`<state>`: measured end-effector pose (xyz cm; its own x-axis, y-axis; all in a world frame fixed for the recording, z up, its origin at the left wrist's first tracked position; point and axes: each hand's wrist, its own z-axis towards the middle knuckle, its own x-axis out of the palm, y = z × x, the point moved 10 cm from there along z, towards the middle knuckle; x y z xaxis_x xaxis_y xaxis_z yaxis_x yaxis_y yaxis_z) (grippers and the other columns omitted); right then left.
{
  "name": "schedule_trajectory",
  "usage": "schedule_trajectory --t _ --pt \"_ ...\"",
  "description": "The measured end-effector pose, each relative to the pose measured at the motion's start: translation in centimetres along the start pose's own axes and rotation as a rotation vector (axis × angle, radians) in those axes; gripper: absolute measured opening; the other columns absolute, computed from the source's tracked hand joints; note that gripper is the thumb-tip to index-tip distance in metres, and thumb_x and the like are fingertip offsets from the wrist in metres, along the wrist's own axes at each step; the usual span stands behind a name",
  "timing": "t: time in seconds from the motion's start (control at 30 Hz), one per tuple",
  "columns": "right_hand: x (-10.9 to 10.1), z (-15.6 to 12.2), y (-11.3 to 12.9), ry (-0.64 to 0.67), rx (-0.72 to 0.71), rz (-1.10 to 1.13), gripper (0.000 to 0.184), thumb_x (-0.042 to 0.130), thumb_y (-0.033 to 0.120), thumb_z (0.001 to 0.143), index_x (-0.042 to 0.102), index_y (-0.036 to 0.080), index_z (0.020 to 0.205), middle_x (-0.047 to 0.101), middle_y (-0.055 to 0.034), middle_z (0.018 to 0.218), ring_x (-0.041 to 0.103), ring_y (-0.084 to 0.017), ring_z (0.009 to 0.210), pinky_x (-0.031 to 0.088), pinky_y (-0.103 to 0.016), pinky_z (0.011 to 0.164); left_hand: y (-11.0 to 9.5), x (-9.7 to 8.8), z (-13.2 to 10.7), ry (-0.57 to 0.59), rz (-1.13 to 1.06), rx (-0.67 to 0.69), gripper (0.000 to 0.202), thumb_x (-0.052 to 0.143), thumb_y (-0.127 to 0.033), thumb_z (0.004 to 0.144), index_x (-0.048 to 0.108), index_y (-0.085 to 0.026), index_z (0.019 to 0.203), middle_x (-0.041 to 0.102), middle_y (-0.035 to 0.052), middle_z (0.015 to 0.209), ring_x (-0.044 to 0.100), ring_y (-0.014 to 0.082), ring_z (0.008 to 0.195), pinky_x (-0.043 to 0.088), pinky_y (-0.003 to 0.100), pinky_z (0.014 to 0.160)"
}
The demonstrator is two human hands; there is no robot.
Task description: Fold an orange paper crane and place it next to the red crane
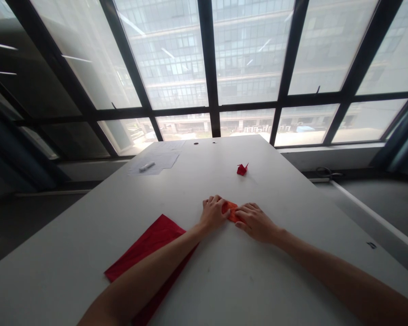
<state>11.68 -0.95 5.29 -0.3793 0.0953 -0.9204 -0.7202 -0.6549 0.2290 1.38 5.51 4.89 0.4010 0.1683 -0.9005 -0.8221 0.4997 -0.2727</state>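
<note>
One orange paper, long axis crosswise, in left hand's and right hand's grip

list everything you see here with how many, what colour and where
small orange folded paper: 1, orange, under both hands' fingers
small red folded paper figure: 1, red, beyond the hands
large flat red paper: at least 1, red, beneath left forearm
thin white paper sheets: several, white, table's far left
white cylindrical object: 1, white, on those sheets
long white table: 1, white, centre
black-framed glass windows: several panes, black frames, beyond table
dark blue fabric curtains: 2, blue, either side
left hand, right hand: 1 each, bare, mid-table
</note>
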Motion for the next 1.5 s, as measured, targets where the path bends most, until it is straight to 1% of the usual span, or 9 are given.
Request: schedule_trajectory --t 0.27,0.4,0.53,0.7,0.93,1.1,1.17,1.3,1.5 --pt "-0.1 -0.2 0.0 0.0 -0.004 0.03 0.039 0.037 0.045 0.102 0.065 0.027 0.122 0.064 -0.0081 0.124 0.052 -0.024 0.114 0.035 -0.042 0.103 0.4 0.1 0.2 -0.027 -0.149 0.015 0.035 0.068 -0.027 0.083 0.06 -0.025 0.116 0.063 0.0048 0.113 0.056 0.0244 0.11 0.04 0.043 0.1" --pt "0.0 -0.1 0.2 0.017 -0.019 0.056 0.041 0.034 0.044 0.103 0.063 0.026 0.125 0.064 -0.008 0.124 0.052 -0.024 0.114 0.034 -0.042 0.104 -0.5 -0.1 0.2 -0.008 -0.333 0.099 0.045 0.064 -0.019 0.084 0.055 -0.026 0.127 0.061 0.0044 0.118 0.06 0.0199 0.106 0.048 0.034 0.097" --pt "0.0 0.0 0.2 0.014 -0.016 0.047 0.04 0.035 0.043 0.103 0.062 0.027 0.128 0.064 -0.0075 0.127 0.051 -0.025 0.117 0.031 -0.043 0.105 -1.7 -0.4 0.0 0.003 -0.413 0.176 0.036 0.056 -0.016 0.089 0.058 -0.026 0.124 0.064 0.0034 0.115 0.063 0.0168 0.101 0.05 0.029 0.094" --pt "-0.1 0.0 0.0 -0.006 -0.006 0.04 0.036 0.038 0.042 0.102 0.063 0.028 0.124 0.064 -0.0061 0.127 0.051 -0.024 0.116 0.03 -0.043 0.105 -2.1 0.0 0.1 0.024 -0.359 0.188 0.028 0.054 -0.018 0.091 0.064 -0.025 0.116 0.066 0.0041 0.111 0.063 0.0175 0.098 0.05 0.028 0.091" --pt "0.2 -0.1 -0.4 -0.029 -0.005 0.046 0.03 0.044 0.04 0.101 0.064 0.026 0.119 0.066 -0.0065 0.122 0.052 -0.024 0.114 0.033 -0.041 0.102 0.1 0.4 0.2 -0.026 -0.244 0.066 0.019 0.064 -0.016 0.084 0.068 -0.023 0.101 0.068 0.0024 0.096 0.062 0.0193 0.092 0.05 0.03 0.085" --pt "0.2 0.0 -0.3 -0.029 -0.01 0.054 0.029 0.045 0.039 0.101 0.065 0.027 0.118 0.065 -0.0069 0.123 0.051 -0.025 0.117 0.031 -0.043 0.104 0.7 -0.6 0.2 -0.128 -0.19 0.029 0.047 0.065 -0.016 0.083 0.057 -0.024 0.129 0.063 0.0053 0.113 0.057 0.022 0.105 0.047 0.035 0.095" --pt "0.2 0.0 -0.3 -0.03 -0.005 0.051 0.03 0.044 0.038 0.101 0.065 0.027 0.119 0.065 -0.0072 0.125 0.051 -0.025 0.118 0.031 -0.043 0.105 0.4 -1.1 0.2 -0.171 -0.152 0.063 0.045 0.062 -0.015 0.086 0.058 -0.026 0.129 0.061 0.0052 0.117 0.055 0.022 0.108 0.045 0.036 0.098" --pt "0.2 0.0 -0.4 -0.043 0.006 0.059 0.03 0.044 0.037 0.101 0.064 0.028 0.12 0.066 -0.007 0.126 0.052 -0.024 0.12 0.029 -0.043 0.106 -0.2 0.0 0.4 -0.068 -0.09 0.105 0.02 0.058 -0.018 0.089 0.074 -0.027 0.097 0.065 0.0028 0.104 0.056 0.0211 0.099 0.045 0.036 0.094" --pt "-0.1 0.1 -1.6 -0.122 0.036 0.096 0.03 0.042 0.03 0.102 0.065 0.027 0.12 0.068 -0.0048 0.122 0.055 -0.021 0.117 0.031 -0.042 0.107 -0.6 0.9 0.2 0.004 -0.081 0.141 0.024 0.057 -0.024 0.092 0.073 -0.027 0.109 0.067 0.0038 0.107 0.057 0.0222 0.102 0.044 0.037 0.095"
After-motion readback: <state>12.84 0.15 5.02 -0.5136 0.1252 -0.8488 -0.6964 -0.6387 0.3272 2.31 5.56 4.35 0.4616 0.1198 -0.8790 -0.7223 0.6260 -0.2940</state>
